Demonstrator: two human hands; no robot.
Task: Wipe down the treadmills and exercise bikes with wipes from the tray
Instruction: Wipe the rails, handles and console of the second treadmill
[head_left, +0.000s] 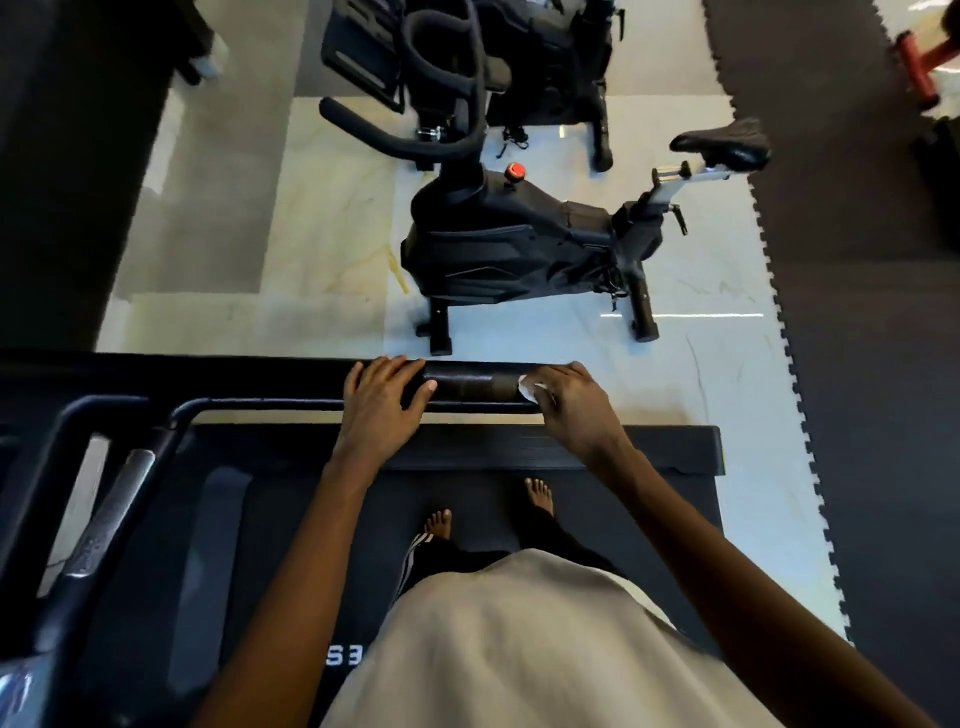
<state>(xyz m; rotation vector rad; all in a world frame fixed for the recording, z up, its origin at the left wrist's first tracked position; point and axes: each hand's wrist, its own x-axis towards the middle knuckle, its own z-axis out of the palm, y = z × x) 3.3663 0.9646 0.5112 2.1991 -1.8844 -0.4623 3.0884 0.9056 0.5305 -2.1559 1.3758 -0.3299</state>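
The wipe (527, 391) was held bunched in the right hand (571, 402) against the right end of the treadmill handrail (478, 387). The left hand (379, 400) was laid unclenched on it, further left. The stretch covered by that hand could be missed, or the small wipe dropped.

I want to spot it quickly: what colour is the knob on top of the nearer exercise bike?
The knob is red-orange; the head view shows it.

Exercise bike (524, 249) just beyond handrail (472, 387).
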